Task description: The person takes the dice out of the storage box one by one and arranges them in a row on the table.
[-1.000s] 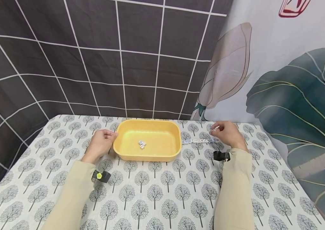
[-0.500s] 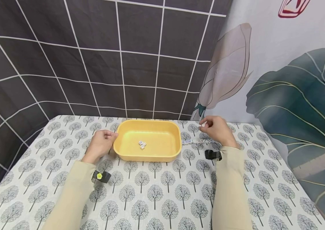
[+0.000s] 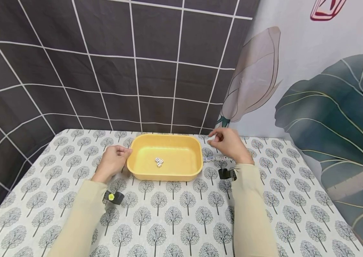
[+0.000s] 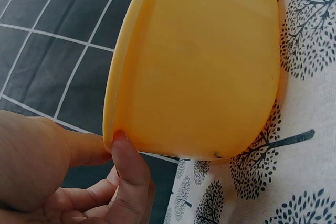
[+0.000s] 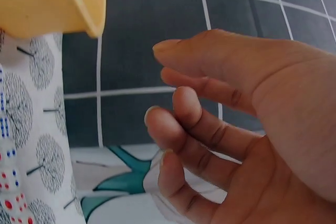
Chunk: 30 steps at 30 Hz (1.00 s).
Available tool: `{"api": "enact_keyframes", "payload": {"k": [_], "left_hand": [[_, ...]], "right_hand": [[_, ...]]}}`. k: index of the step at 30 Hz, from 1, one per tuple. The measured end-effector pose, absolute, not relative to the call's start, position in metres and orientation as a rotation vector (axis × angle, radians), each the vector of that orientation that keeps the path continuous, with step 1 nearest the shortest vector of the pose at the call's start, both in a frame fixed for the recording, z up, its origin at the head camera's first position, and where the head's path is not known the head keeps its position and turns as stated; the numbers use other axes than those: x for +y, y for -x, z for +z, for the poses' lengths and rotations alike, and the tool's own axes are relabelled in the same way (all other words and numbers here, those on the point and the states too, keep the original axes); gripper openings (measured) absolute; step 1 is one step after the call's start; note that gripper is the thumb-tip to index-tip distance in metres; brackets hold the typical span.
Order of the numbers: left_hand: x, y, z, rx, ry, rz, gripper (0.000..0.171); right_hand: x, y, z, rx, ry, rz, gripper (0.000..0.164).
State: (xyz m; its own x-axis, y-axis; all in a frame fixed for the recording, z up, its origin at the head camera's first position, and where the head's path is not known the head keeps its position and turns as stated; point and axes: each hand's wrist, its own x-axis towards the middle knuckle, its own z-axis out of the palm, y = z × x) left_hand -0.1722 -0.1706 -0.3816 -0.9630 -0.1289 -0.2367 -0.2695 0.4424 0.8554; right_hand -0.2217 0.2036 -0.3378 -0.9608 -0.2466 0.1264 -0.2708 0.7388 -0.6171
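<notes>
A yellow plastic tray [image 3: 164, 176] stands on the table with several small white dice [image 3: 159, 161] lying in it. At its left end, my left hand [image 3: 113, 160] pinches the rim between thumb and finger; the left wrist view shows the thumb [image 4: 128, 166] against the wall. To the right of the tray my right hand [image 3: 229, 144] hovers above a row of dice [image 3: 211, 158]. Its thumb and index tips are close together, other fingers loosely curled, and I see nothing between them. Red and blue pips show on the row [image 5: 6, 166] in the right wrist view.
A white tablecloth [image 3: 175, 217] printed with grey trees covers the table. Behind it hangs a dark grid-patterned curtain [image 3: 155, 78], with a leaf-and-flower cloth [image 3: 329, 96] at the right. The row of dice reaches close to the tray's right end.
My right hand has moved left along the row of dice, closer to the tray. The left hand, the tray and the dice inside it stay in place.
</notes>
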Motion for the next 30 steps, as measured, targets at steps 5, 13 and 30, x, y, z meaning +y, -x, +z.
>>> {"api": "enact_keyframes", "payload": {"k": [5, 13, 30], "left_hand": [[-0.170, 0.172, -0.382, 2.553, 0.357, 1.537, 0.036], [-0.171, 0.172, -0.382, 2.565, 0.351, 1.531, 0.036], [-0.172, 0.173, -0.383, 2.582, 0.338, 1.521, 0.036]], "right_hand": [[0.190, 0.222, -0.338, -2.894, -0.476, 1.023, 0.020], [0.169, 0.222, -0.340, -2.872, -0.556, 0.957, 0.020], [0.126, 0.219, -0.348, -2.868, -0.692, 0.977, 0.025]]}}
